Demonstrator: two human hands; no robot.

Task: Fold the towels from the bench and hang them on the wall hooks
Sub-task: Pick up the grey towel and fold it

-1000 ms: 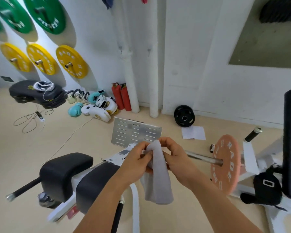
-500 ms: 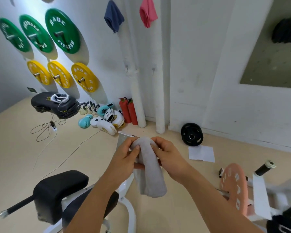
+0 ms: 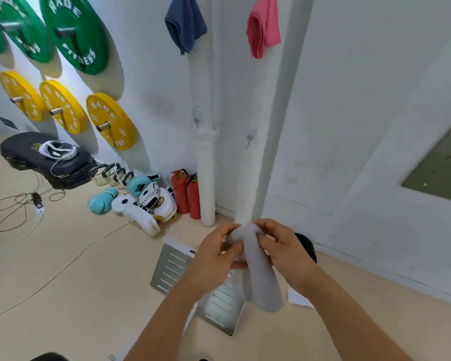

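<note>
A folded grey towel [image 3: 261, 277] hangs down in front of me, held at its top fold by both hands. My left hand [image 3: 214, 254] pinches its left side and my right hand [image 3: 284, 251] grips its right side. On the white wall above hang a blue towel [image 3: 185, 24] and a pink towel [image 3: 263, 24]. Lower down on the wall are two small bare metal hooks, one [image 3: 197, 124] by the left pipe and another hook [image 3: 249, 139] further right. The bench is almost out of view.
Green [image 3: 74, 35] and yellow weight plates [image 3: 110, 121] hang on the left wall. On the floor lie boxing gloves [image 3: 141, 204], two red extinguishers [image 3: 186, 195], a slotted metal plate [image 3: 172, 272], a black pad [image 3: 44, 160], cables and a black weight plate [image 3: 307, 246]. Two white pipes [image 3: 206, 165] run down the corner.
The view has lifted and come nearer the wall; the bench and the pink plate have dropped out of sight. Both hands keep the grey towel and have carried it toward the hooks.
</note>
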